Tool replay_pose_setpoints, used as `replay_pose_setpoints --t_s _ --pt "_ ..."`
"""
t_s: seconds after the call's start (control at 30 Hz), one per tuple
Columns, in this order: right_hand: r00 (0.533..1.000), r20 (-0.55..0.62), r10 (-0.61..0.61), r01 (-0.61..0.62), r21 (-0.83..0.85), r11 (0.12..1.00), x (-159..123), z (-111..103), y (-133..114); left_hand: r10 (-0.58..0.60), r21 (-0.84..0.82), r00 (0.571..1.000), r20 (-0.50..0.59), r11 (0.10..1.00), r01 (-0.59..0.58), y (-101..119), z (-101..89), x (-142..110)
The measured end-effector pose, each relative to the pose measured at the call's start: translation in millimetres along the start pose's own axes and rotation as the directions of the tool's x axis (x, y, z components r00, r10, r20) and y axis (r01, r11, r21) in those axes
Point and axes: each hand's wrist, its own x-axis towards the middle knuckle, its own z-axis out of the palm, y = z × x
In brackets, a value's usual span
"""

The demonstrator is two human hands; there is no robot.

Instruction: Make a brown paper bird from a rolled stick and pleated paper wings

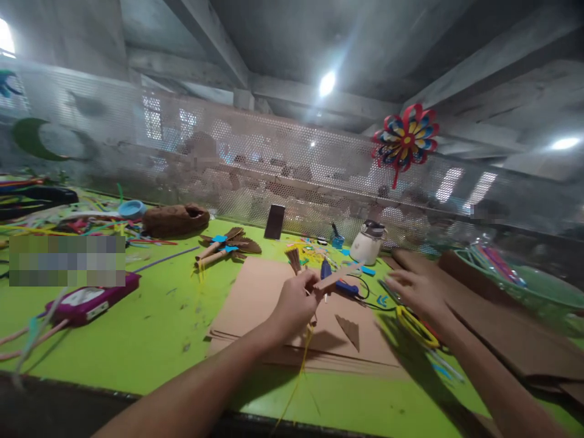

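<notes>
My left hand (pixel 296 301) is closed around a small brown paper roll with a fringed top (pixel 294 258), held above the cardboard stack. A flat cardboard strip (pixel 336 277) sticks out to the right from the same fingers. Yellow strands (pixel 305 359) hang below the roll. My right hand (pixel 417 293) is stretched out, slightly blurred and fingers apart, just above yellow-handled scissors (pixel 417 327). Whether it touches them I cannot tell. Between the hands, a blue glue gun (pixel 342 286) lies at the stack's far edge. A fringed cardboard triangle (pixel 350 331) rests on the stacked sheets (pixel 255 292).
Two finished-looking paper rolls with brown leaf shapes (pixel 223 246) lie left of the stack. Behind stand a phone (pixel 274 222) and a white jug (pixel 367 243). A purple power strip (pixel 93 298) sits left. A green basket (pixel 538 280) and brown cardboard (pixel 493 328) fill the right.
</notes>
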Motion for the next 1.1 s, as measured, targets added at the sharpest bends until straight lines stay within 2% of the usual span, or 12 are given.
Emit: replay_pose_setpoints --t_s 0.07,0.13,0.17,0.23,0.3,0.47,0.57,0.67,0.73,0.87,1.0,1.1 --pt "0.976 -0.046 -0.212 0.216 0.281 0.935 -1 -18 -43 0.007 0.069 1.000 0.006 0.998 -0.008 -3 1.1 -1" --pt "0.880 -0.040 -0.473 0.452 0.377 0.809 -2 -28 -78 0.003 0.097 1.000 0.005 0.995 -0.003 -7 2.3 -1" --pt "0.823 0.009 -0.568 0.514 0.417 0.750 -3 -28 -90 -0.001 0.098 1.000 0.004 0.995 0.000 -9 2.6 -1" --pt "0.734 0.085 -0.674 0.560 0.487 0.671 -3 -21 -102 -0.004 0.096 1.000 0.006 0.995 0.003 -13 2.0 0" --pt "0.709 0.082 -0.700 0.549 0.559 0.621 -2 -6 -102 -0.003 0.106 1.000 0.021 0.994 0.000 -15 0.1 0" --pt "0.765 0.036 -0.644 0.443 0.696 0.565 -4 24 -84 0.025 0.178 0.999 0.022 0.984 -0.029 -13 -3.9 2" --pt "0.827 0.117 -0.550 0.270 0.775 0.571 -5 26 -76 0.032 0.125 0.999 0.013 0.992 -0.034 -12 -3.3 6" --pt "0.862 0.233 -0.450 0.072 0.822 0.565 -5 24 -73 -0.096 -0.066 0.995 0.036 0.993 0.099 -11 -2.9 11" --pt "0.874 0.274 -0.400 0.007 0.817 0.576 -5 23 -74 -0.203 -0.231 0.974 0.099 0.948 0.220 -9 -3.8 12" --pt "0.874 0.324 -0.361 -0.065 0.817 0.574 -5 23 -75 -0.227 -0.413 0.950 0.213 0.860 0.298 -3 -6.1 11" --pt "0.858 0.393 -0.330 -0.166 0.821 0.547 -5 28 -72 -0.262 -0.383 0.955 0.136 0.876 0.295 -4 -4.7 11" --pt "0.844 0.391 -0.367 -0.169 0.843 0.511 -6 35 -71 -0.278 -0.331 0.959 0.055 0.901 0.281 -8 -2.9 12"
